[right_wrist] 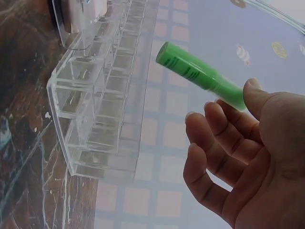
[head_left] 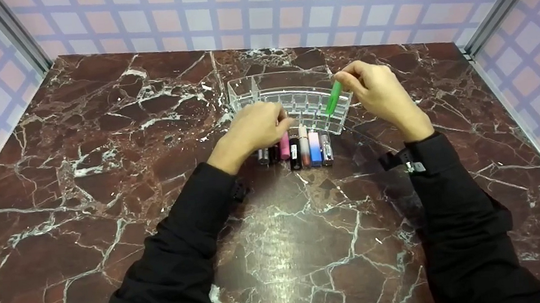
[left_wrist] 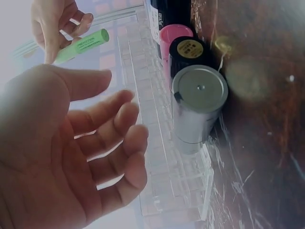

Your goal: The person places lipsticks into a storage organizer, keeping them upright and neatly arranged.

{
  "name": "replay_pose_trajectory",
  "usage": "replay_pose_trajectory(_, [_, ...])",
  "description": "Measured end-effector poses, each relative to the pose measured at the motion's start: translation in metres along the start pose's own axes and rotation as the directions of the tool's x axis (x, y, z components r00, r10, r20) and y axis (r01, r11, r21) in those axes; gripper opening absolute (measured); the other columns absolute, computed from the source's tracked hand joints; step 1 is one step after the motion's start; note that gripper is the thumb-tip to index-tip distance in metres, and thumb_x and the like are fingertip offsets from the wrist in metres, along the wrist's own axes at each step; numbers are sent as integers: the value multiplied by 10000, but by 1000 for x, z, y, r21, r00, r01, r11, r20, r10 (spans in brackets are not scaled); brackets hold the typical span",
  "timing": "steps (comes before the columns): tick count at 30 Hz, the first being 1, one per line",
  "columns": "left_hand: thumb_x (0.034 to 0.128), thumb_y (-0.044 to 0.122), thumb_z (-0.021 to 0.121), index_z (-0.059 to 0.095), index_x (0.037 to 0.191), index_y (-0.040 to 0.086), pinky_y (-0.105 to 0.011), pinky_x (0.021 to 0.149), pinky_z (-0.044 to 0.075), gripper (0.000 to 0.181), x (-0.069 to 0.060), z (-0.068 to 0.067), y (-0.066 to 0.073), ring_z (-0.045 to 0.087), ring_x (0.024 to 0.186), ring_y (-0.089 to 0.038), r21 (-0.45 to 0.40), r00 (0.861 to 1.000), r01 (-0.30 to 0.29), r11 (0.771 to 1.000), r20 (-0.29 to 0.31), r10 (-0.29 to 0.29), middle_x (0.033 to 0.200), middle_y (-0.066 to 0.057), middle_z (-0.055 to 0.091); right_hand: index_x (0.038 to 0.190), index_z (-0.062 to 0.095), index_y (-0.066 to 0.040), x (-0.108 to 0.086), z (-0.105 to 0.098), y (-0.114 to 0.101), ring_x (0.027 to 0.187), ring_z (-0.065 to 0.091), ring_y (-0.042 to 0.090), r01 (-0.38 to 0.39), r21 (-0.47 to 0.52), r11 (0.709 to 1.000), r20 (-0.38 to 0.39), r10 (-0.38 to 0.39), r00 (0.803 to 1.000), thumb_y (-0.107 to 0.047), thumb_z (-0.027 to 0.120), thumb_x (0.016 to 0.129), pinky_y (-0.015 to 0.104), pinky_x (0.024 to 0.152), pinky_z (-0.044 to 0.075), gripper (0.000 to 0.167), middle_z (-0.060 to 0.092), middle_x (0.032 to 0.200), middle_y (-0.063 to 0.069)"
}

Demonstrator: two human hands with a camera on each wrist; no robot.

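Note:
A green lip balm tube (head_left: 334,97) hangs tilted from my right hand (head_left: 384,92), pinched near its upper end by thumb and fingers. It is over the right end of a clear plastic organizer (head_left: 289,92) with many small compartments. My left hand (head_left: 255,128) hovers at the organizer's front left, fingers loosely bent and holding nothing, as the left wrist view shows. In front of the organizer lies a row of lipstick tubes: a silver one (left_wrist: 199,100), black ones (head_left: 295,154), a pink one (head_left: 284,147), a blue-and-white one (head_left: 315,149) and a grey one (head_left: 326,149).
The organizer stands on a dark red marbled table (head_left: 104,199). Checkered panels (head_left: 255,7) close off the back and both sides, with metal posts (head_left: 500,2) at the corners. A white-and-brown tube (head_left: 304,145) lies within the row.

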State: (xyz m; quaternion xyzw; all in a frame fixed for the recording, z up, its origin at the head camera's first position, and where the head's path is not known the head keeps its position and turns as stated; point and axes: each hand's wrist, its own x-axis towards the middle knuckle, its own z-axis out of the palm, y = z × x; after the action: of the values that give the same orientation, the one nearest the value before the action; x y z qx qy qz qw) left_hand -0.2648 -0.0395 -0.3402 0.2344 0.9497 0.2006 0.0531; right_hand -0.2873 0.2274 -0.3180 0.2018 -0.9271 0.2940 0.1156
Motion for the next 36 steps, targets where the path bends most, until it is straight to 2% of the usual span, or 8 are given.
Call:
replay_pose_trajectory(6, [1049, 346, 552, 675, 1036, 85, -234, 495, 350, 288, 0, -3, -4, 430, 566, -97, 22, 992, 75, 997, -106, -73, 806, 3, 601, 1160, 690, -65, 0, -1, 3, 634, 567, 175, -6, -22, 1000, -30, 5, 1000, -440, 514, 1043, 244, 581, 417, 431, 693, 905, 78])
replay_pose_trajectory(10, [1049, 331, 543, 635, 874, 101, -240, 476, 331, 303, -1, -5, -7, 391, 534, -99, 34, 983, 110, 993, -152, -104, 695, 35, 490, 1181, 685, -58, 0, -1, 6, 662, 549, 196, -26, -51, 998, -42, 23, 999, -444, 515, 1043, 306, 644, 422, 444, 700, 948, 94])
replay_pose_trajectory(13, [1050, 334, 546, 519, 721, 142, -248, 469, 319, 382, -2, -8, -10, 367, 512, -101, 34, 977, 134, 990, -174, -126, 627, 48, 419, 1193, 678, -42, 1, -1, 7, 706, 537, 218, -54, -78, 996, -66, 49, 997, -444, 514, 1045, 361, 700, 432, 459, 688, 953, 106])
replay_pose_trajectory(15, [1051, 331, 546, 465, 677, 162, -250, 464, 318, 418, -2, -9, -12, 366, 503, -105, 31, 973, 145, 989, -186, -137, 607, 50, 405, 1194, 675, -32, 1, -1, 8, 729, 535, 232, -72, -95, 993, -87, 64, 994, -444, 511, 1047, 389, 720, 433, 467, 672, 941, 114])
replay_pose_trajectory(22, [1061, 345, 522, 466, 720, 163, -253, 466, 311, 391, -2, -10, -20, 351, 511, -110, 61, 965, 206, 977, -176, -193, 627, 43, 395, 1200, 671, -29, 2, -1, 10, 750, 551, 255, -106, -129, 986, -91, 94, 991, -456, 501, 1049, 420, 733, 441, 484, 673, 957, 125])
replay_pose_trajectory(26, [1073, 365, 502, 409, 664, 169, -252, 449, 262, 463, -2, -8, -27, 291, 487, -101, 140, 957, 242, 960, -199, -212, 592, 58, 334, 1211, 666, -22, 2, 1, 12, 739, 541, 255, -109, -161, 981, -77, 98, 992, -448, 490, 1055, 411, 711, 434, 487, 651, 920, 124])
replay_pose_trajectory(30, [1080, 368, 472, 368, 607, 164, -263, 450, 265, 525, -1, -5, -33, 311, 488, -118, 231, 945, 276, 933, -242, -220, 568, 50, 319, 1202, 671, -9, 2, 2, 14, 729, 547, 263, -99, -181, 979, -63, 89, 994, -420, 504, 1059, 420, 698, 441, 466, 639, 876, 128])
replay_pose_trajectory(36, [1091, 371, 433, 368, 594, 153, -276, 460, 279, 546, 0, -4, -36, 346, 506, -143, 284, 925, 336, 898, -279, -258, 579, 31, 348, 1179, 677, -3, 2, 4, 17, 708, 564, 272, -84, -197, 977, -36, 79, 996, -418, 506, 1061, 452, 692, 476, 464, 638, 846, 129])
